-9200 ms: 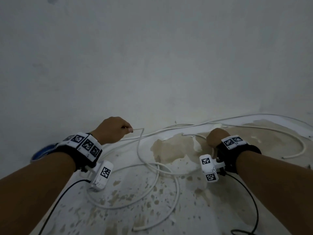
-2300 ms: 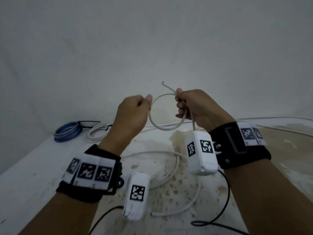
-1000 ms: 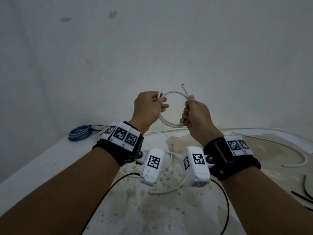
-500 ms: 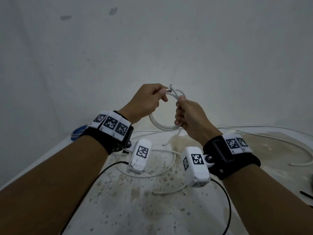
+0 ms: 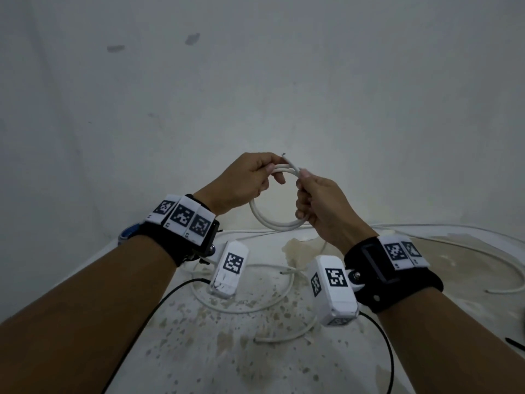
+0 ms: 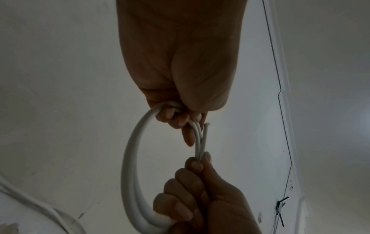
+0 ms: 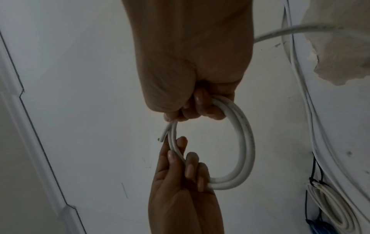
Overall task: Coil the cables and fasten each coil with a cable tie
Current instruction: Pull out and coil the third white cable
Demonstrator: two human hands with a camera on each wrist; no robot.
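Both hands hold the small white cable coil in the air above the surface: left hand and right hand grip opposite sides; keep loops together and equal, the loose end tucked in

Two hands are raised, a left hand and a right hand, and between them they hold one white cable coil of what looks like two or three turns; the strands overlap too closely to be sure. One finished white coil and one blue coil lie by the wall. Each wrist carries one white camera block: two in all.
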